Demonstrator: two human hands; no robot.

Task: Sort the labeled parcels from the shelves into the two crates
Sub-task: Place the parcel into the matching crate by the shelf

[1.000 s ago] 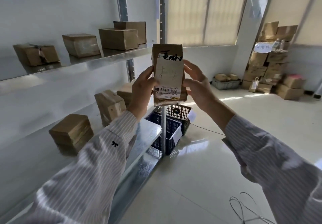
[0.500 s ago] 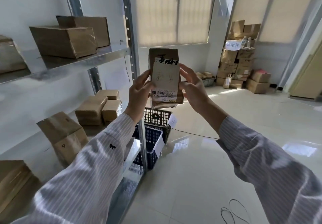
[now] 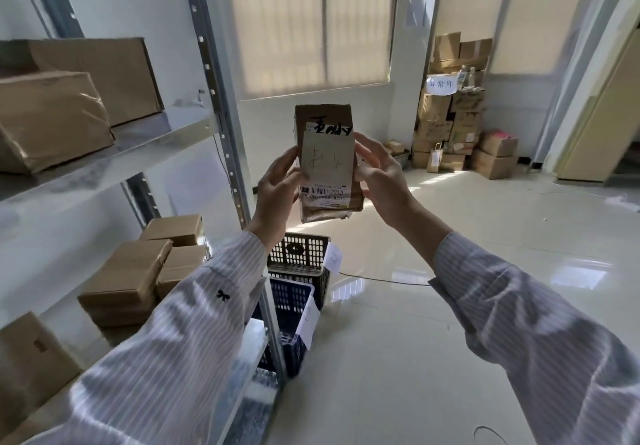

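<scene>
Fingers (image 3: 289, 164) of the left hand (image 3: 277, 188) and right hand (image 3: 379, 176) clasp an upright brown cardboard parcel with white label (image 3: 327, 164) between them, above two dark plastic crates (image 3: 298, 271).

You stood in a white-walled room with a glossy pale tiled floor (image 3: 433, 323) that mirrored the daylight. Ahead of you two wide windows (image 3: 308, 22) were covered by cream roller blinds, glowing from the sun behind them, and bright patches lay on the tiles near the far wall. A metal shelving upright (image 3: 221, 126) rose at your left. In the far corner cardboard boxes (image 3: 453, 115) were stacked high, and a cream door (image 3: 602, 109) stood at your right.
</scene>
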